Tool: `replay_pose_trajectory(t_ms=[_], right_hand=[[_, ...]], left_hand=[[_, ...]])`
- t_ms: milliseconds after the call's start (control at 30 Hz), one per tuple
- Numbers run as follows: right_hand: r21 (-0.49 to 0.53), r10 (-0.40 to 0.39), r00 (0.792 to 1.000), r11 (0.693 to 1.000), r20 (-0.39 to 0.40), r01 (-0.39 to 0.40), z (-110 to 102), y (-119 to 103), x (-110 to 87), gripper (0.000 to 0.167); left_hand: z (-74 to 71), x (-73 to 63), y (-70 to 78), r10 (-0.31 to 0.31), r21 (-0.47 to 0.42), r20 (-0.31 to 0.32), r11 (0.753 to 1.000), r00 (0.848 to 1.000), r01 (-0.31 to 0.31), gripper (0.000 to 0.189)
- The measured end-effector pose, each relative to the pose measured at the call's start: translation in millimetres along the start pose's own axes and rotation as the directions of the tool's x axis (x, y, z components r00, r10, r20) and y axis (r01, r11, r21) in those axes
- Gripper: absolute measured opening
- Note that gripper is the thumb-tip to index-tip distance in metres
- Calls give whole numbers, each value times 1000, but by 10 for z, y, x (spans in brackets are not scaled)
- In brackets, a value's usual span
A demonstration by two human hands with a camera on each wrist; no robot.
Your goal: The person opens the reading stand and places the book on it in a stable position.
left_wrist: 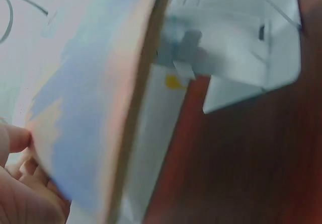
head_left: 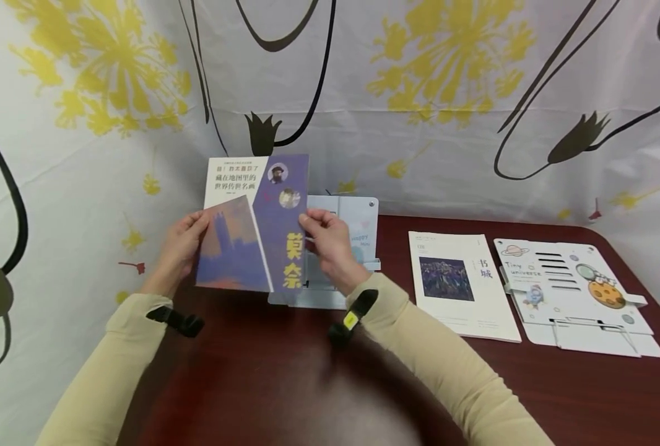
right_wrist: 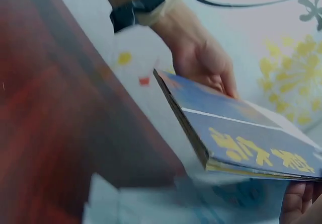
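A purple and white book (head_left: 277, 248) with yellow lettering and a painting on its cover is held up above the table. My left hand (head_left: 181, 244) pinches its left edge, thumb on the front cover. On the opposite edge my right hand (head_left: 334, 243) grips it the same way. Behind the book stands a pale blue book stand (head_left: 366, 226), partly hidden by the book and my right hand. In the left wrist view the book (left_wrist: 85, 113) is blurred, with the left hand (left_wrist: 30, 183) at its edge. The right wrist view shows the book's (right_wrist: 236, 143) closed pages.
To the right on the dark red table (head_left: 308, 384) lies a white book (head_left: 452, 322) with a dark picture. Beside it is a white book stand (head_left: 564, 266) with space drawings, lying flat. A flower-patterned cloth (head_left: 330, 80) hangs behind and to the left.
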State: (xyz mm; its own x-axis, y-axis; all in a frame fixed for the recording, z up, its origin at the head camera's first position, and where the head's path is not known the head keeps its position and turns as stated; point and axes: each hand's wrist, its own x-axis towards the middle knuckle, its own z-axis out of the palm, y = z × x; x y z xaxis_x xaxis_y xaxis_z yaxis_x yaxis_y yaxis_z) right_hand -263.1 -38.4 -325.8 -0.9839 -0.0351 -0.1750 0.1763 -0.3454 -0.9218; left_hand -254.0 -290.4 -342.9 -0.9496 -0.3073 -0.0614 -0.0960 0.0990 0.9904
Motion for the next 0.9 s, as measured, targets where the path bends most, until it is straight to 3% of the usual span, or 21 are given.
replay_pose_trajectory(t_ms=[167,267,400,600,900], right_hand=[[-42,-59,998,997,-29,58,-253,-184,115,14],[-71,-88,995,994,-55,84,-391,-276,177,13],[-93,-119,990,989,-81,111,-545,-384,240,9],[-102,-140,983,986,-116,129,-733,-456,350,7],[-137,-158,974,981,-159,137,-922,-457,458,8]], left_hand=[[176,65,106,86,7,140,996,986,-88,11],[291,113,164,118,-38,185,993,976,-113,10],[466,167,237,152,-59,168,988,974,-144,16],[688,204,268,170,-14,139,985,976,-170,37],[921,253,247,226,-33,125,974,966,-224,34]])
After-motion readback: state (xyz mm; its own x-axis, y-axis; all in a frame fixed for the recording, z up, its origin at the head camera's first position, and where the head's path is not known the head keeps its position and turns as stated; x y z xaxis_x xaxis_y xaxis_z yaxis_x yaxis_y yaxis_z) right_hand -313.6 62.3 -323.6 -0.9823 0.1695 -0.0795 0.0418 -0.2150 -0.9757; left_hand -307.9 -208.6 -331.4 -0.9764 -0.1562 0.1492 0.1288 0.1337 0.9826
